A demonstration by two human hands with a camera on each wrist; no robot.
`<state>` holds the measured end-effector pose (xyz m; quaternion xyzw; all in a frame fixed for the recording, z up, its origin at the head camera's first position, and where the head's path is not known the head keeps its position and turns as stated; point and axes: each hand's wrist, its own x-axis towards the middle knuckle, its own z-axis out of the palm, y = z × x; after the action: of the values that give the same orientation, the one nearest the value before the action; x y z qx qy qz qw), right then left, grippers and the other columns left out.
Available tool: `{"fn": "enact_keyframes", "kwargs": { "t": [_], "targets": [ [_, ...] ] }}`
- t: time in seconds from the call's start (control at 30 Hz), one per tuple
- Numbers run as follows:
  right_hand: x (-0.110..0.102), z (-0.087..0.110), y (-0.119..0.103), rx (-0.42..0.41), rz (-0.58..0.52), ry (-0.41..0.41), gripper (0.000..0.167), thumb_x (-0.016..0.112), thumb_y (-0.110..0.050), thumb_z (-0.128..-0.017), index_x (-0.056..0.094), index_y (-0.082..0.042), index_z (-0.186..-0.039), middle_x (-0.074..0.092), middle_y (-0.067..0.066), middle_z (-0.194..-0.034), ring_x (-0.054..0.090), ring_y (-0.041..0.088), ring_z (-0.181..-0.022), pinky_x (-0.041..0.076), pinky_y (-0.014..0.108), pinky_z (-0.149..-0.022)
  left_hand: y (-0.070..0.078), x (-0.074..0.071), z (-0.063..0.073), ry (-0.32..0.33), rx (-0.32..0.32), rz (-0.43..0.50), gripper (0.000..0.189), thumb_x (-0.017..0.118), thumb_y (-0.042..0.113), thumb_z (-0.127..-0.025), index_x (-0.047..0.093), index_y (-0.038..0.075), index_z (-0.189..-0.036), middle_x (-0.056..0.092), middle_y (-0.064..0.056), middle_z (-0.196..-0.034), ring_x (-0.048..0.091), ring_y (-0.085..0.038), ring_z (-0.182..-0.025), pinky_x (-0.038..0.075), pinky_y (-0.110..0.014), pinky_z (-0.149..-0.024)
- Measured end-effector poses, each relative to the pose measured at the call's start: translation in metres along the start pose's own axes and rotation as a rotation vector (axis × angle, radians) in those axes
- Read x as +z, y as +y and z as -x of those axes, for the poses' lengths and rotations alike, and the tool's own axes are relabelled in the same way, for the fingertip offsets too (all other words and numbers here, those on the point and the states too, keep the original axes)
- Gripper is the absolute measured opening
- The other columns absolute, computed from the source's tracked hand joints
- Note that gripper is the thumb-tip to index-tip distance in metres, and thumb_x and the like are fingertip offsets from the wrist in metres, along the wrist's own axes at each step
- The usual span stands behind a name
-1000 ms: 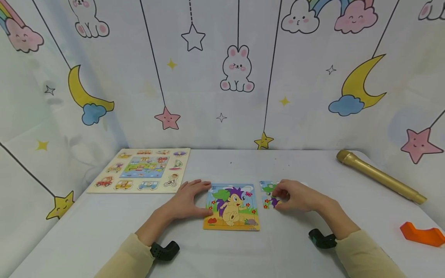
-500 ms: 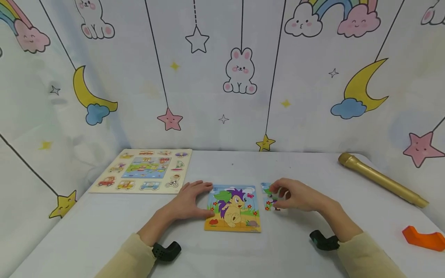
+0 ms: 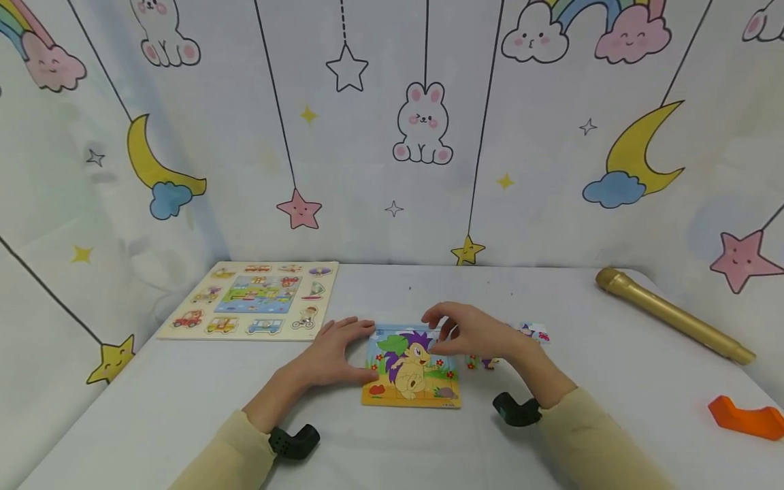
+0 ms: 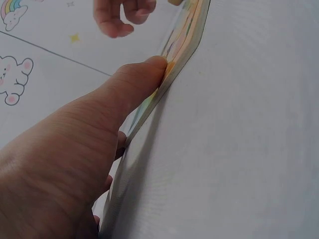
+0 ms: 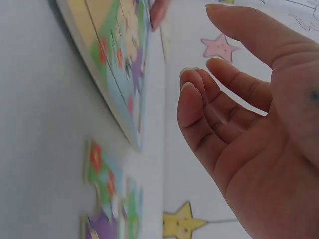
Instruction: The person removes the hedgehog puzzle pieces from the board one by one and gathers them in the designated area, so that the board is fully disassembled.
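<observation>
A square hedgehog jigsaw puzzle [image 3: 407, 371] lies flat on the table in front. My left hand [image 3: 331, 354] rests along its left side, index fingertip near the far left corner. In the left wrist view the left thumb [image 4: 134, 82] presses on the board's edge. My right hand [image 3: 474, 332] hovers over the puzzle's far right corner in the head view, fingers loosely bent. The right wrist view shows nothing between its thumb and fingertips. Loose puzzle pieces [image 5: 107, 199] with red flowers and purple spines lie right of the board, partly hidden by the right hand in the head view.
A cream vehicle puzzle board [image 3: 306, 272] lies at the back left. A gold tube-shaped object [image 3: 674, 316] lies at the back right, with an orange bent piece [image 3: 746, 418] near the right edge. A printed white curtain [image 3: 367, 136] hangs behind the table.
My right hand has moved left from the loose pieces to above the hedgehog puzzle's far right corner, uncovering a piece farther right. The left hand stays at the puzzle's left side.
</observation>
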<state>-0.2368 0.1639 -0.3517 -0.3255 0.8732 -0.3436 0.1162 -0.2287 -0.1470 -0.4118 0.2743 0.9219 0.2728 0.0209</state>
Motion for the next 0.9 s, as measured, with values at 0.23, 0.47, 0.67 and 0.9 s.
{"fn": "enact_keyframes", "kwargs": {
  "t": [0.23, 0.47, 0.67, 0.9],
  "targets": [
    [0.028, -0.018, -0.004, 0.011, -0.022, -0.033, 0.041, 0.079, -0.020, -0.089, 0.061, -0.005, -0.123, 0.063, 0.002, -0.106, 0.060, 0.017, -0.087, 0.055, 0.027, -0.078, -0.002, 0.001, 0.000, 0.003, 0.012, 0.011, 0.085, 0.080, 0.056, -0.078, 0.055, 0.011, -0.145, 0.048, 0.001, -0.153, 0.028, -0.031, -0.148, 0.009, -0.056, -0.120],
    [0.038, -0.021, 0.000, 0.039, 0.033, -0.028, 0.040, 0.081, -0.021, -0.087, 0.062, -0.006, -0.119, 0.061, -0.002, -0.099, 0.057, 0.014, -0.085, 0.054, 0.026, -0.077, -0.003, 0.001, -0.001, 0.000, 0.006, 0.005, 0.084, 0.080, 0.055, -0.078, 0.054, 0.013, -0.146, 0.047, 0.004, -0.153, 0.027, -0.028, -0.148, 0.009, -0.054, -0.121],
    [0.039, -0.021, -0.004, 0.077, 0.064, -0.016, 0.044, 0.083, -0.024, -0.085, 0.061, -0.003, -0.117, 0.059, -0.001, -0.099, 0.055, 0.015, -0.085, 0.053, 0.027, -0.078, -0.003, 0.001, -0.001, 0.000, 0.009, 0.010, 0.085, 0.080, 0.056, -0.078, 0.055, 0.012, -0.146, 0.047, 0.003, -0.153, 0.027, -0.029, -0.148, 0.009, -0.056, -0.121],
    [0.043, -0.021, -0.009, 0.137, 0.145, -0.004, 0.049, 0.086, -0.033, -0.082, 0.064, -0.004, -0.116, 0.054, -0.002, -0.095, 0.052, 0.014, -0.085, 0.051, 0.027, -0.078, -0.001, 0.000, 0.000, -0.001, 0.016, 0.011, 0.085, 0.080, 0.055, -0.078, 0.054, 0.010, -0.146, 0.047, 0.001, -0.153, 0.027, -0.031, -0.148, 0.009, -0.056, -0.121]
  ]
}}
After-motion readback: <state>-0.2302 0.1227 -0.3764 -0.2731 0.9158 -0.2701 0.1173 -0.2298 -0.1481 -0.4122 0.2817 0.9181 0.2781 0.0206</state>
